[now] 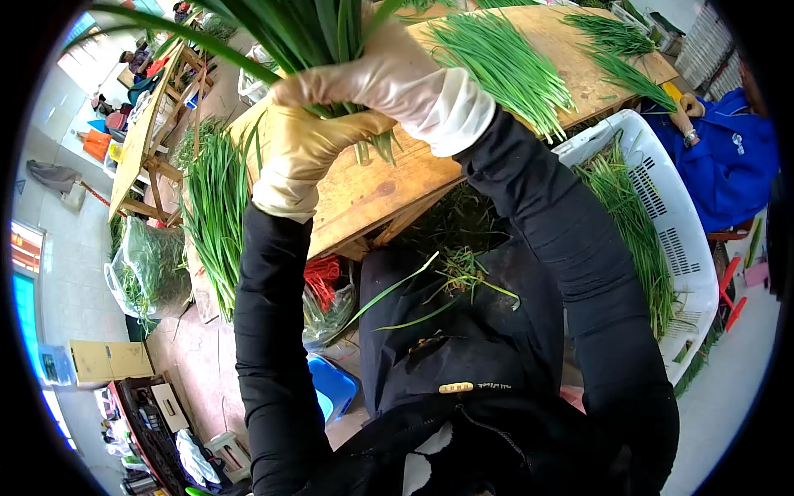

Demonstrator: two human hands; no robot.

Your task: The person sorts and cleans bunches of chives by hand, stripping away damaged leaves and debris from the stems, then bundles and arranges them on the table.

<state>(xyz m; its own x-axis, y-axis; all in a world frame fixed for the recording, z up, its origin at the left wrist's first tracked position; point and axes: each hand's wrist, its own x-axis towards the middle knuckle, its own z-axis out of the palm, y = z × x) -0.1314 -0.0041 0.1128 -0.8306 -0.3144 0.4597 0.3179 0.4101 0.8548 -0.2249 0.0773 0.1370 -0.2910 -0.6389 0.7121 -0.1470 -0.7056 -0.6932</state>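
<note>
A bunch of green chives is held up above the wooden table, with its leaves spreading toward the top of the view and its cut ends poking out below. My left hand, in a cream glove, wraps the bunch from the left and below. From the right, my gloved right hand closes around the same stalks. The fingers of both hands meet around the bunch and partly hide it. Loose leaves and trimmings lie on my lap.
The wooden table carries a chive pile and more chives hanging off its left side. At right stands a white crate of chives, near a person in blue. Red twine and a blue bin are low left.
</note>
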